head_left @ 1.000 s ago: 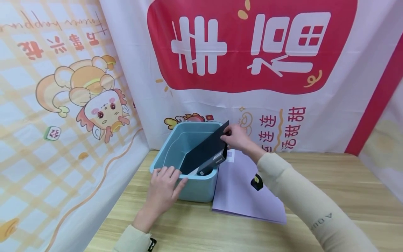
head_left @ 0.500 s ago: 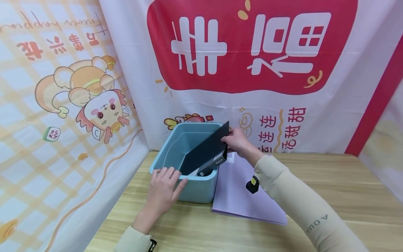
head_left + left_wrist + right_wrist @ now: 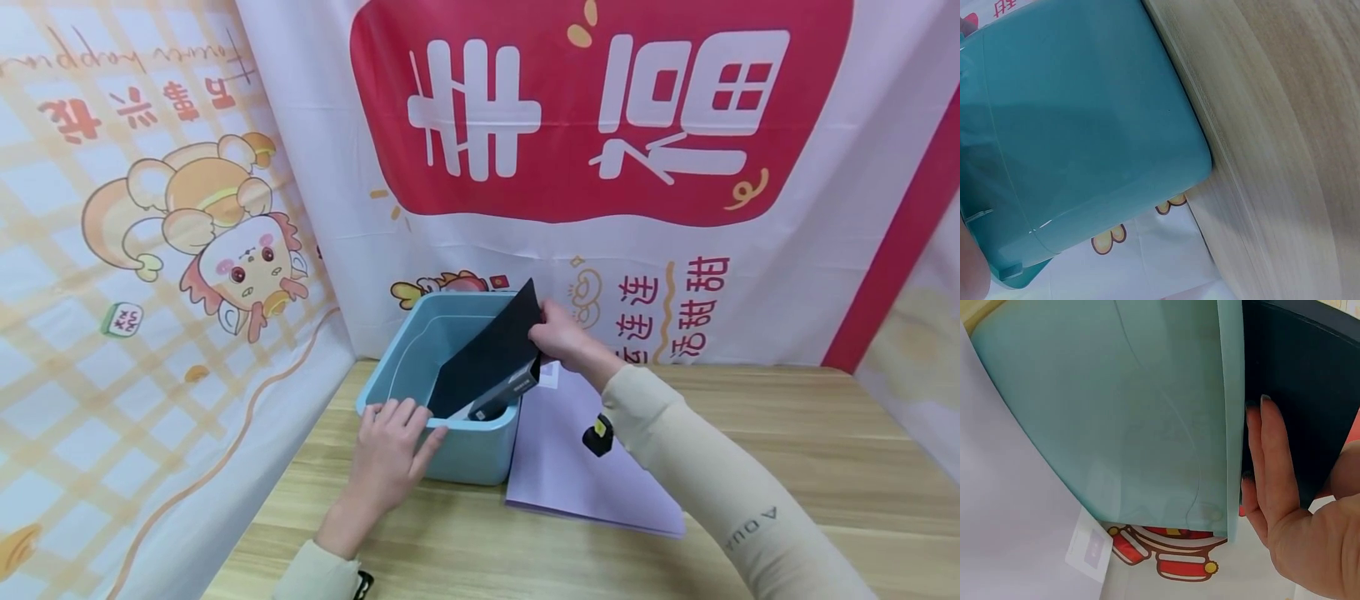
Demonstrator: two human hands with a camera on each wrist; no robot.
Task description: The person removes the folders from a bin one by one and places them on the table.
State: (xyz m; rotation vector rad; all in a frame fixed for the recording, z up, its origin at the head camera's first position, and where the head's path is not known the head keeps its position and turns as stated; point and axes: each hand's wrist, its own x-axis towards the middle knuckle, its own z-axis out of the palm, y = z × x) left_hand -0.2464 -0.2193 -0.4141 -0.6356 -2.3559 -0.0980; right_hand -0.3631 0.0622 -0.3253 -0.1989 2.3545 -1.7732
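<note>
A light blue plastic bin stands on the table with a black file binder slanting up out of it, its labelled spine low at the right rim. My right hand grips the binder's upper right edge, thumb on one face. In the right wrist view, the long fingers of the right hand lie along the binder's dark cover. My left hand holds the bin's near rim, fingers hooked over it. Only a bit of that hand shows beside the bin wall in the left wrist view.
A lavender folder with a white label sits against the bin's right side, under my right forearm. Printed cloth hangs close behind and left of the bin. The wooden table extends to the right.
My right hand has slid its fingers farther behind the binder, from a fingertip pinch to a fuller grip. The binder's top corner has shifted slightly left and up. The left hand stays put.
</note>
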